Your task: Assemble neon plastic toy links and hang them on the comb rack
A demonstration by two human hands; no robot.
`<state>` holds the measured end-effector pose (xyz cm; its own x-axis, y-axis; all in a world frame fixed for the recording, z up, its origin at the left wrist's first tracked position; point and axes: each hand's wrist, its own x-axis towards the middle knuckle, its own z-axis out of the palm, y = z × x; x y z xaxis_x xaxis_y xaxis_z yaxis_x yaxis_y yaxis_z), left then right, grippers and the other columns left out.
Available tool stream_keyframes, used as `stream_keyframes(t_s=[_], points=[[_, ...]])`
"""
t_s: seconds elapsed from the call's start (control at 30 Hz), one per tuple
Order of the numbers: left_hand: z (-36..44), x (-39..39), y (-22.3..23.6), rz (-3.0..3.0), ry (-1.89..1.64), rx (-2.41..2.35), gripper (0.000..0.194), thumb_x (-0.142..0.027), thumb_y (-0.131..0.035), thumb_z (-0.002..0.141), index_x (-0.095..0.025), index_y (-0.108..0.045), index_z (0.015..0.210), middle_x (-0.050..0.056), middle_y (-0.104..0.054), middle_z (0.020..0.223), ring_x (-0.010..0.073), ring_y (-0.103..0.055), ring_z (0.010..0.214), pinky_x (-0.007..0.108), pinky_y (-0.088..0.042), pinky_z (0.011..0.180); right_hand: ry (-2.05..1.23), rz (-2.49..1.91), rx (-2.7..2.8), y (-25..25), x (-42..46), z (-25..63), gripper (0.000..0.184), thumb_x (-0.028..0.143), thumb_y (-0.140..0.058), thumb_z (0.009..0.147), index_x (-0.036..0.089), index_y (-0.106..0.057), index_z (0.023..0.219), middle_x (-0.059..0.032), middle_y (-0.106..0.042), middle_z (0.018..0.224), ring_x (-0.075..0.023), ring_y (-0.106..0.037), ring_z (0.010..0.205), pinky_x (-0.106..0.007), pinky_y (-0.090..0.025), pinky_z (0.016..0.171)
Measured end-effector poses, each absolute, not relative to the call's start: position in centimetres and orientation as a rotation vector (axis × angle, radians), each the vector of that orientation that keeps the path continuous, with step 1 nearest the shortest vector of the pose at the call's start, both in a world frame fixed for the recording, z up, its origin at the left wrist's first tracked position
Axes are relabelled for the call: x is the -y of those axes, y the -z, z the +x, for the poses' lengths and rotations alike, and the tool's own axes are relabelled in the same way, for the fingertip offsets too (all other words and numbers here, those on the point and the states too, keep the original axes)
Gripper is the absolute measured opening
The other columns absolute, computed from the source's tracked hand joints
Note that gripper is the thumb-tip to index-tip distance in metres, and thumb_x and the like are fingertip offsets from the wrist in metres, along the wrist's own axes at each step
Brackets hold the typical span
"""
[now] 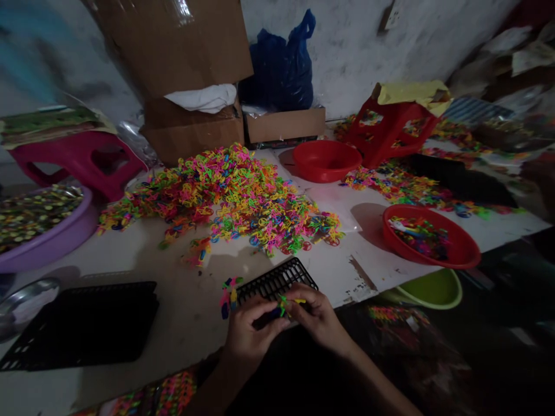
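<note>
left hand [250, 328] and right hand [319, 321] meeting, fingertips closing on small plastic pieces [282, 304]; black slotted tray [277, 278] lying just beyond, long axis slanting away rightward, right hand overlapping near edge.

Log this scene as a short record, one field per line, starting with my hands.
Left hand: fingers around small plastic pieces
Right hand: fingers on the same cluster, green and yellow showing
Just beyond hands: black slatted rack
Table centre: multicoloured heap
Left side: purple basin, dark racks
Right side: red bowl with pieces
Behind heap: cardboard boxes, blue bag
Light: dim
</note>
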<state>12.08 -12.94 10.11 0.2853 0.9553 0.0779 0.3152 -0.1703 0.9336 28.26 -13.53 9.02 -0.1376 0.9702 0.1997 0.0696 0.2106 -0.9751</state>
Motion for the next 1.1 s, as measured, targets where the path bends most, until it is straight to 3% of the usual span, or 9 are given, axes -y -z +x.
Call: stream_keyframes(t_s=[0.27, 0.43, 0.6, 0.7, 0.8, 0.9, 1.0, 1.07, 1.1], points=[[12.0, 12.7, -8.3, 1.631, -0.915, -1.241, 0.018, -0.032, -0.069, 0.064, -0.020, -0.072, 0.078, 0.003, -0.067, 0.071, 0.0169, -0.061, 0.068, 0.026, -0.050, 0.065, -1.124, -1.143, 1.536, -8.9, 13.0, 27.7, 0.023, 0.039, -0.057, 0.080, 0.019, -0.068, 0.079, -0.0028, -0.060, 0.070, -0.0121, -0.053, 0.064, -0.022, -0.042, 0.059], [11.4, 13.8, -7.5, 1.439, -0.792, -1.262, 0.044, -0.034, -0.066, 0.066, -0.020, -0.063, 0.107, 0.007, -0.067, 0.101, 0.0200, -0.062, 0.086, 0.028, -0.051, 0.069, -1.269, -1.377, 1.371, -7.3, 11.7, 33.1, 0.034, 0.047, -0.057, 0.075, 0.016, -0.068, 0.082, -0.0032, -0.063, 0.070, -0.0125, -0.055, 0.060, -0.023, -0.044, 0.057], [5.2, 14.7, -8.3, 1.721, -0.410, -1.254, 0.022, -0.034, -0.054, 0.076, -0.020, -0.069, 0.068, 0.001, -0.068, 0.067, 0.0140, -0.060, 0.064, 0.022, -0.045, 0.063, -0.884, -1.850, 1.170, -3.7, 8.6, 41.5, 0.041, 0.049, -0.060, 0.062, 0.012, -0.069, 0.077, -0.0060, -0.066, 0.069, -0.0174, -0.058, 0.063, -0.026, -0.043, 0.057], [1.0, 13.8, -5.9, 1.746, -0.238, -1.316, 0.015, -0.030, -0.057, 0.071, -0.020, -0.069, 0.071, -0.001, -0.067, 0.066, 0.0140, -0.059, 0.062, 0.021, -0.043, 0.057, -0.707, -2.039, 1.288, -2.5, 7.4, 43.2, 0.040, 0.048, -0.057, 0.062, 0.013, -0.070, 0.076, -0.0071, -0.068, 0.068, -0.0207, -0.060, 0.066, -0.027, -0.042, 0.058], [-1.0, 12.3, -2.0, 1.710, -0.523, -1.635, 0.024, -0.030, -0.057, 0.069, -0.018, -0.067, 0.086, 0.004, -0.069, 0.081, 0.0183, -0.061, 0.072, 0.027, -0.047, 0.065, -0.637, -2.043, 1.398, -2.4, 6.6, 42.7, 0.042, 0.048, -0.051, 0.068, 0.013, -0.070, 0.082, -0.0076, -0.068, 0.071, -0.0216, -0.061, 0.069, -0.027, -0.043, 0.060], [-0.4, 10.5, 0.8, 1.828, -0.826, -1.607, 0.032, -0.025, -0.060, 0.065, -0.018, -0.066, 0.095, 0.008, -0.067, 0.096, 0.0227, -0.059, 0.088, 0.035, -0.046, 0.080, -0.467, -2.154, 1.453, -2.7, 5.9, 41.9, 0.040, 0.044, -0.052, 0.069, 0.013, -0.070, 0.086, -0.0103, -0.068, 0.076, -0.0234, -0.061, 0.072, -0.029, -0.044, 0.061], [1.1, 8.9, 1.7, 1.921, -0.930, -1.465, 0.027, -0.018, -0.059, 0.062, -0.019, -0.068, 0.087, 0.008, -0.068, 0.088, 0.0227, -0.059, 0.083, 0.035, -0.047, 0.076, 0.049, -2.249, 1.409, -3.1, 5.4, 39.7, 0.036, 0.037, -0.050, 0.074, 0.011, -0.069, 0.090, -0.0159, -0.066, 0.087, -0.0250, -0.060, 0.077, -0.032, -0.044, 0.066], [1.9, 8.1, 1.9, 1.949, -0.943, -1.399, 0.019, -0.016, -0.058, 0.061, -0.020, -0.069, 0.076, 0.007, -0.067, 0.080, 0.0214, -0.058, 0.077, 0.033, -0.047, 0.071, 0.100, -2.173, 1.492, -3.2, 4.9, 36.5, 0.034, 0.032, -0.042, 0.081, 0.012, -0.068, 0.092, -0.0144, -0.066, 0.086, -0.0215, -0.060, 0.074, -0.029, -0.044, 0.065], [2.1, 7.8, 1.9, 1.963, -0.946, -1.370, 0.016, -0.015, -0.057, 0.061, -0.020, -0.069, 0.071, 0.007, -0.066, 0.078, 0.0209, -0.057, 0.076, 0.032, -0.046, 0.069, -0.031, -2.109, 1.628, -3.2, 4.5, 34.4, 0.033, 0.029, -0.040, 0.083, 0.014, -0.067, 0.093, -0.0112, -0.067, 0.081, -0.0188, -0.060, 0.069, -0.026, -0.044, 0.062]])
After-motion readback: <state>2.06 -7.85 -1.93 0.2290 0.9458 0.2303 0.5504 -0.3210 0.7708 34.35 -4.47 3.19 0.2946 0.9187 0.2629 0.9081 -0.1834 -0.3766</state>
